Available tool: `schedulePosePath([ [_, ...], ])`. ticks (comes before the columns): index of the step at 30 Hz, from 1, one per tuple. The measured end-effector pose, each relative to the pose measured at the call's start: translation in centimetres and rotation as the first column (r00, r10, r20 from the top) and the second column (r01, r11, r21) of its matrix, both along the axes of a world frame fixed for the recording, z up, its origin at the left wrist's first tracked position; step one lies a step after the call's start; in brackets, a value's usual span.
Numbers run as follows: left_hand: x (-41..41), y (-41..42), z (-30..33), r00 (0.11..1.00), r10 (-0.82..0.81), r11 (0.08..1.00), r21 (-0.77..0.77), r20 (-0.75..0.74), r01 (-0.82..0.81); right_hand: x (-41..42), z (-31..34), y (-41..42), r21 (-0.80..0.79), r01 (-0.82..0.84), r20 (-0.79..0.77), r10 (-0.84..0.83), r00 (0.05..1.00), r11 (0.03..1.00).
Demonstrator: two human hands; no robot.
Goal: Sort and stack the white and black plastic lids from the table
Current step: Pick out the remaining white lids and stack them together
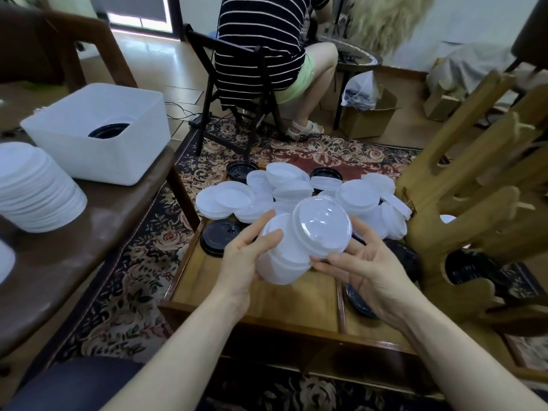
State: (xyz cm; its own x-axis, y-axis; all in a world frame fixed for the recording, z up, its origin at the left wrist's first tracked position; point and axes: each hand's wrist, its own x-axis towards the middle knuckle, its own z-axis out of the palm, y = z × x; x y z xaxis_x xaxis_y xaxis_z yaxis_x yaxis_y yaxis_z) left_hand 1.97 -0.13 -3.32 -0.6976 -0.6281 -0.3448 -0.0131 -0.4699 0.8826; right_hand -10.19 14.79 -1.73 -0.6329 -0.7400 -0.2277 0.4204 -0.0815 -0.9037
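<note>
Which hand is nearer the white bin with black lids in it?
Left. The left hand grips the white lid stack on the side toward the white bin; the right hand holds the stack's far side.

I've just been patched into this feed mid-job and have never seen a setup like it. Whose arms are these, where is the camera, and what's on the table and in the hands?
No machine here: a person's bare arms, filmed by a camera worn on their head, looking down. The left hand and right hand together hold a stack of white lids. Beyond lies a loose pile of white lids with black lids on a low wooden table. At left, a finished white stack and a white bin.
</note>
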Motion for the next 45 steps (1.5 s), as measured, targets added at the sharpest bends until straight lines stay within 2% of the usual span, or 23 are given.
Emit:
schedulePosePath([
  [2,-0.2,0.0,-0.2,1.0,0.006,1.0,0.0,-0.004,-0.006,-0.3,-0.1,0.0,0.076,-0.056,-0.09,0.063,0.994,0.996],
  [5,-0.3,0.0,-0.2,1.0,0.001,1.0,0.011,0.006,-0.001,-0.8,0.1,-0.3,0.243,-0.117,-0.309,0.191,0.932,0.963],
  [9,-0.5,0.1,0.0,1.0,-0.025,1.0,0.018,0.004,0.025,-0.9,0.6,-0.3,0.317,-0.038,-0.422,0.176,0.889,0.948],
  [19,-0.4,0.4,0.3,0.996,-0.084,0.996,-0.011,-0.016,0.084,-0.2,0.8,-0.3,0.271,-0.117,-0.471,0.238,0.85,0.955],
  [26,-0.3,0.8,0.5,0.993,-0.12,0.992,-0.028,-0.01,0.12,0.1,0.7,-0.5,0.356,-0.014,-0.58,0.233,0.781,0.934],
  [35,-0.2,1.0,0.7,0.984,-0.176,0.983,-0.057,-0.022,0.174,0.2,-0.1,-0.7,0.369,0.006,-0.65,0.253,0.717,0.929],
  [40,-0.2,0.8,0.6,0.986,-0.163,0.985,-0.055,-0.032,0.161,0.8,-0.1,-0.7,0.389,0.06,-0.725,0.265,0.636,0.919],
  [45,-0.4,1.1,0.5,0.993,-0.117,0.993,-0.033,-0.031,0.116,1.1,-0.2,-0.7,0.379,0.078,-0.739,0.251,0.625,0.922],
])
